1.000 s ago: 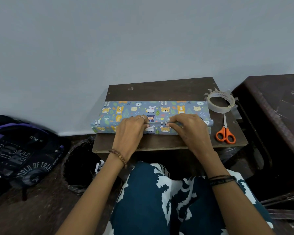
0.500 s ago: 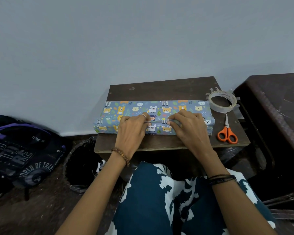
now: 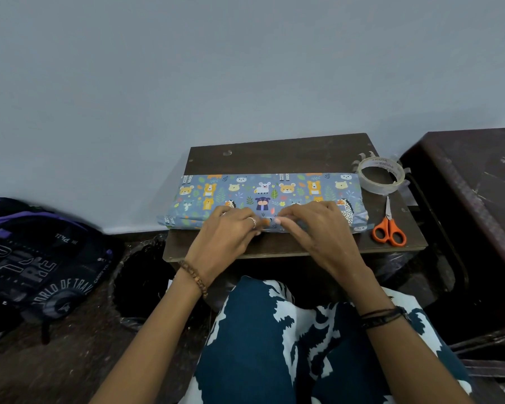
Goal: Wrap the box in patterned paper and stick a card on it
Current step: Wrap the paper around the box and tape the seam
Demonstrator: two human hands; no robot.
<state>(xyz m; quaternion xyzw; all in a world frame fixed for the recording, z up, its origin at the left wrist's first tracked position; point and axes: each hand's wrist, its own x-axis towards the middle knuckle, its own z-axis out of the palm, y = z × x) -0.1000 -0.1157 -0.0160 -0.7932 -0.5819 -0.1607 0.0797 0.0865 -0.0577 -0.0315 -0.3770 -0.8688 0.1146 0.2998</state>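
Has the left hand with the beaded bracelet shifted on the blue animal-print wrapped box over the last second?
Yes. The left hand slid toward the near edge of the blue animal-print wrapped box; the purple bear print now shows fully beyond its fingers.
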